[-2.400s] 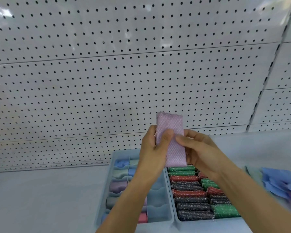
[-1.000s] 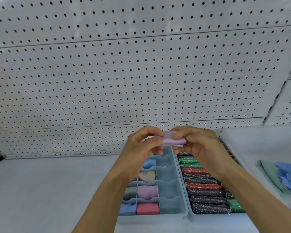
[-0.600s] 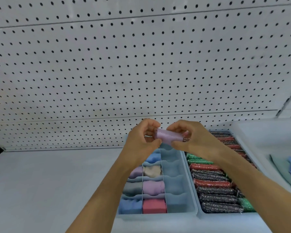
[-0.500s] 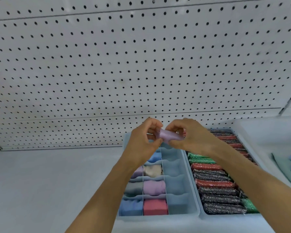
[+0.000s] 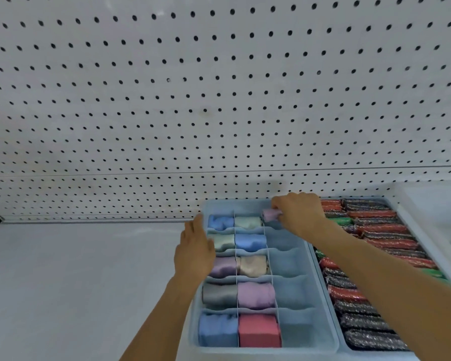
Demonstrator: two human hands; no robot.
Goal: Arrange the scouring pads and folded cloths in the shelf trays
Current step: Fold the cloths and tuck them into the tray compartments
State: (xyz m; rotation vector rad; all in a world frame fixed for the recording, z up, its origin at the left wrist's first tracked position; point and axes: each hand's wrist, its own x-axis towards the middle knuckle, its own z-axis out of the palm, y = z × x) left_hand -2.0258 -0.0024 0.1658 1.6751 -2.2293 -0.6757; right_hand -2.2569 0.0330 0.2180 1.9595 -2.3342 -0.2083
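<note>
The tray [image 5: 323, 345] under the left hand [image 5: 194, 254] looks like smooth, faintly glossy plastic; its cloths [image 5: 255, 295] are soft and matt. Pads [image 5: 370, 340] right of the right hand [image 5: 300, 214] glitter — rough, metallic mesh. Behind both hands, the pegboard [image 5: 219, 100] — matt, painted.

Cloth tray [image 5: 193, 321] left of pad tray [image 5: 343, 345]

Pale blue tray [image 5: 323, 342] holds pastel cloths [image 5: 255, 295]; neighbouring scouring pads [image 5: 370, 319] glitter red, green, black.
</note>
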